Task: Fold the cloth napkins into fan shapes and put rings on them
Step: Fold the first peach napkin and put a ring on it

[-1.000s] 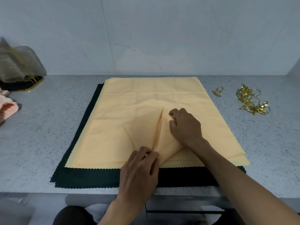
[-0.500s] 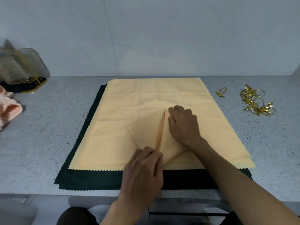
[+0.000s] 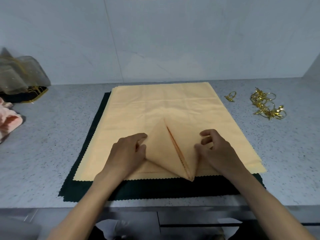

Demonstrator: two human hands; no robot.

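A peach napkin (image 3: 166,149) folded into a kite shape lies on a flat stack of peach napkins (image 3: 164,104), its point toward me and a seam running down its middle. My left hand (image 3: 126,153) pinches its left corner between thumb and fingers. My right hand (image 3: 216,151) has curled fingers and thumb at the right corner, which it hides. A pile of gold rings (image 3: 266,106) lies on the counter at the right, with a single gold ring (image 3: 230,96) a little left of it.
Dark green napkins (image 3: 155,189) lie under the peach stack, showing along the front and left. A sheer mesh bag (image 3: 19,75) and a pink cloth (image 3: 8,122) sit at the far left. The speckled counter (image 3: 52,170) ends at a wall behind.
My left hand moved from the napkin's near tip to its left corner. My right hand shifted from the seam to the right corner. The napkin's tip now points more to the right.
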